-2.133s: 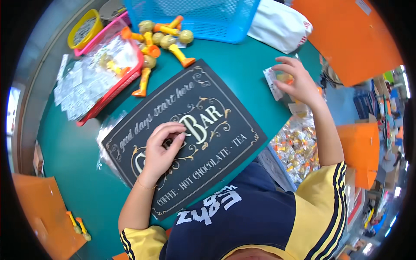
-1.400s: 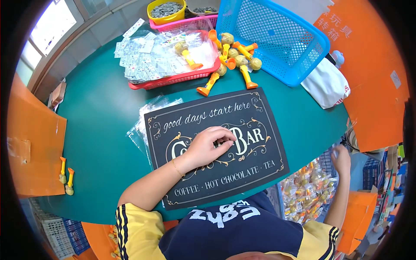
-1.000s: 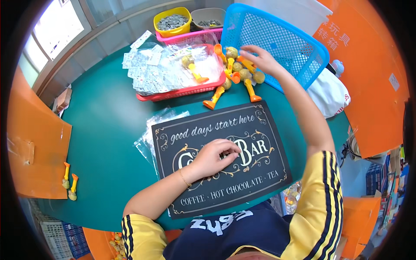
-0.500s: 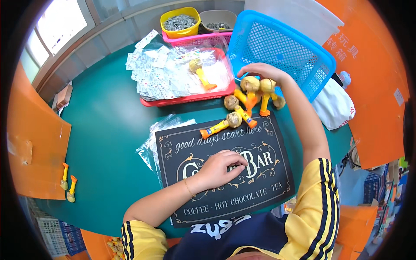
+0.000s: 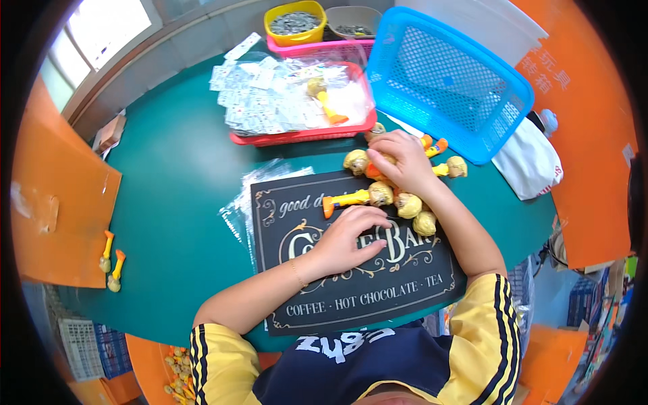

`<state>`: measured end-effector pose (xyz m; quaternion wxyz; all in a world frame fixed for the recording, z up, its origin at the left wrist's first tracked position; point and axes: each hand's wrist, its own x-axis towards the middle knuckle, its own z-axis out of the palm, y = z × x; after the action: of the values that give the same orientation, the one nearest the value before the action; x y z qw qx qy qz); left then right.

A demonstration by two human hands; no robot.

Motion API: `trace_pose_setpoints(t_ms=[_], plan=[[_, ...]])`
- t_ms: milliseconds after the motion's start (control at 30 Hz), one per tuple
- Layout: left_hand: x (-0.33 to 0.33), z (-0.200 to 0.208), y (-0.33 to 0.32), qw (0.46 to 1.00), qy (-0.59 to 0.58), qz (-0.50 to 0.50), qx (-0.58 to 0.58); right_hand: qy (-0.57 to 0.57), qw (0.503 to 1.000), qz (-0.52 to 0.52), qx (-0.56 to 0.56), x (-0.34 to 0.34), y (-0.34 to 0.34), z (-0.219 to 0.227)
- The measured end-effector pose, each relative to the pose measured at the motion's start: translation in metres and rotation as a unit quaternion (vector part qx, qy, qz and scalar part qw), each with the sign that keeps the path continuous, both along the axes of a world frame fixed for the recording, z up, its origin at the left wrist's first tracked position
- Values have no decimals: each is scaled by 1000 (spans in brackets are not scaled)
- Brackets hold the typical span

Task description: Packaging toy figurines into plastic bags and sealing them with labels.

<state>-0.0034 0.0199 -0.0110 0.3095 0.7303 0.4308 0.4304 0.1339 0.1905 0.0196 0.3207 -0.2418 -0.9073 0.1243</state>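
A loose pile of small toy figurines (image 5: 379, 194) with yellow bodies, blond heads and orange feet lies at the far edge of the black placemat (image 5: 364, 297) and beyond it. My right hand (image 5: 405, 160) rests over the pile, fingers and thumb apart and curved across the figurines; it hides some of them. Just nearer to me, my left hand (image 5: 351, 241) hovers low above the placemat, its fingers spread with nothing between them. One figurine with its legs to the left lies close beyond its fingertips.
A red basket (image 5: 304, 138) holds printed cards, clear bags and one figurine. A blue basket (image 5: 466, 145) leans at the back right. Behind stand a yellow tub (image 5: 295, 42) and a beige tub (image 5: 351, 35). Clear bags (image 5: 237, 212) stick out left of the placemat. Two figurines (image 5: 115, 270) lie far left.
My right hand has come from behind the figurines to over them, and the pile has shifted nearer onto the placemat. My left hand's fingers have spread. The whole view has shifted a little.
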Motion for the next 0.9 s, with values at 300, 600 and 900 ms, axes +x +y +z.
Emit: trace_pose_setpoints(t_ms=[300,600,900], plan=[[-49,79,13,996,-25,66,57,-16,1000,10,-23,31,6,7],[-198,94,131,832,422,352,75,-70,995,21,60,21,-8,5],[-209,85,174,774,528,339,-86,-67,997,9,29,21,-4,-1]])
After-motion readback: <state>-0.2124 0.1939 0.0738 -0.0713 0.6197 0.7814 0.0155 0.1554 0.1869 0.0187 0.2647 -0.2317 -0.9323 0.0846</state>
